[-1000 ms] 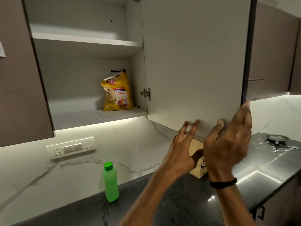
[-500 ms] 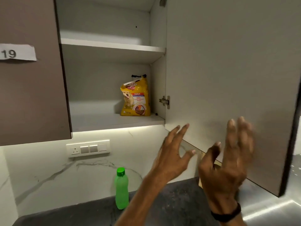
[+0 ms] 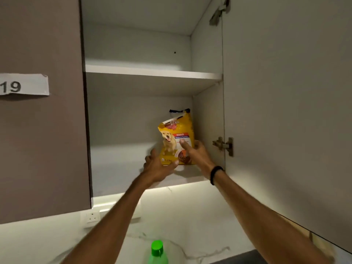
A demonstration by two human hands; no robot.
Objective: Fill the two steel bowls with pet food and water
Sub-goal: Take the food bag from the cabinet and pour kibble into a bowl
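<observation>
A yellow pet food bag (image 3: 175, 136) with a dog picture stands upright on the lower shelf (image 3: 122, 168) of the open wall cabinet, near its right wall. My right hand (image 3: 196, 153) grips the bag's right side, thumb across its front. My left hand (image 3: 158, 166) cups the bag's lower left corner, thumb under the front edge. The bag's base is near the shelf; whether it rests there or is lifted is unclear. A green water bottle (image 3: 157, 253) with a green cap stands below on the counter. No steel bowls are in view.
The cabinet door (image 3: 285, 111) hangs open on the right, hinge (image 3: 223, 145) beside my right wrist. The upper shelf (image 3: 152, 72) holds nothing I can see. A closed brown door labelled 19 (image 3: 38, 111) is on the left. A wall socket (image 3: 92, 216) sits under the cabinet.
Both hands rose from in front of the open door into the cabinet and closed on the pet food bag. The view moved closer and tilted up.
</observation>
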